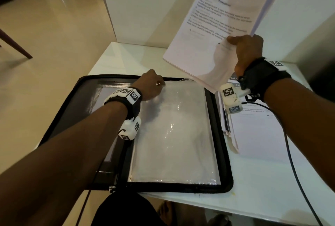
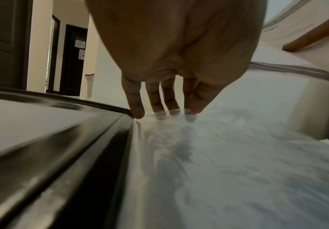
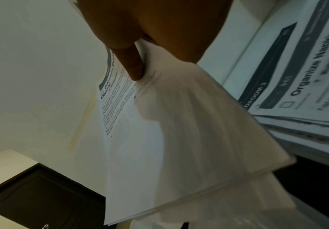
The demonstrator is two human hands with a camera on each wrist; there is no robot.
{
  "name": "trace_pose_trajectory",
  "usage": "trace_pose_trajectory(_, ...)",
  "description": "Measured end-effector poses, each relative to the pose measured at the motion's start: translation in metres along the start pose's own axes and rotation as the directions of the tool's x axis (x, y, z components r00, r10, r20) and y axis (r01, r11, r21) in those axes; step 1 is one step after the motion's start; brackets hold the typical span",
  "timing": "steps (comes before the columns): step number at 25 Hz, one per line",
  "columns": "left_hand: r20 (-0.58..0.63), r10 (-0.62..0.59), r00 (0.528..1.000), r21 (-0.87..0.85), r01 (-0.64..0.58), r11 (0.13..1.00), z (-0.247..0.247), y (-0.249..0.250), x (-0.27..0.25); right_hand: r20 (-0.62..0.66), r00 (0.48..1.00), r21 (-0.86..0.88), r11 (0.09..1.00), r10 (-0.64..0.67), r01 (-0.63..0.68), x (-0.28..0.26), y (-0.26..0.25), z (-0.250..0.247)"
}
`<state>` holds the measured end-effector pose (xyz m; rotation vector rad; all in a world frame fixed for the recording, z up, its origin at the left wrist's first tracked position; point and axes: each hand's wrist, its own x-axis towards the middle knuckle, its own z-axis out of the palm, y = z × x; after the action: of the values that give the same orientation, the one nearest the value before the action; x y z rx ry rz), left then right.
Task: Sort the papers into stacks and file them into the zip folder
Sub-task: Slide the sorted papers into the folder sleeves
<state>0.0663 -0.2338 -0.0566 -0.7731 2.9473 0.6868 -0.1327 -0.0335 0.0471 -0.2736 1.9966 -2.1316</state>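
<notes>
The left hand (image 1: 152, 84) reaches forward over the open folder (image 1: 223, 153), forearm stretched low across its left half, wrist bent down. Its fingers (image 2: 135, 99) point down at the far edge of the clear sleeve (image 1: 174, 131); in the left wrist view three fingertips are tucked under the plastic lip while the little finger touches the edge beside the spine, and the thumb lies along the top of the plastic, so the hand pinches the sleeve's mouth. The right hand (image 1: 244, 51) is raised above the table's far right part, wrist cocked up, forearm coming in from the right. It grips a stack (image 1: 217, 26) of papers by the near right edge, thumb (image 3: 133, 65) on the printed front and the other fingers behind, hidden. The stack tilts up and away, its lower corner hanging over the folder's far right corner; the top sheet reads "Bathroom Counter Cleaning". The folder lies flat on the white table (image 1: 253, 189), zip rim all round, the sleeve filling its right half. Just right of the folder, under the right wrist, more papers (image 1: 257, 131) lie in a pile on the table, with a black cable (image 1: 290, 153) running across them.
</notes>
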Motion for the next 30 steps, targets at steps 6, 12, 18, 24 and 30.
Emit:
trace_pose_trajectory(6,-0.053,0.017,0.998,-0.207,-0.027,0.978,-0.003,0.008,0.002,0.028,0.999,-0.002,1.000,-0.018,0.018,0.007,-0.014,0.029)
trace_pose_trajectory(12,-0.072,0.063,0.995,-0.166,-0.074,0.983,-0.005,0.015,0.011,0.038,0.999,0.009,1.000,-0.023,0.023,0.017,-0.018,0.051)
trace_pose_trajectory(18,-0.077,0.057,0.995,-0.307,-0.078,0.949,-0.004,0.017,0.015,0.062,0.998,0.101,0.994,0.027,-0.033,0.031,-0.010,0.069)
trace_pose_trajectory(24,-0.054,0.135,0.989,-0.218,-0.144,0.965,0.000,0.016,0.013,0.132,0.988,0.141,0.985,0.082,-0.100,0.038,0.027,0.106)
trace_pose_trajectory(30,-0.064,0.123,0.990,-0.163,-0.132,0.978,0.003,0.011,0.007,0.164,0.986,0.078,0.996,0.028,-0.041,0.035,0.063,0.102)
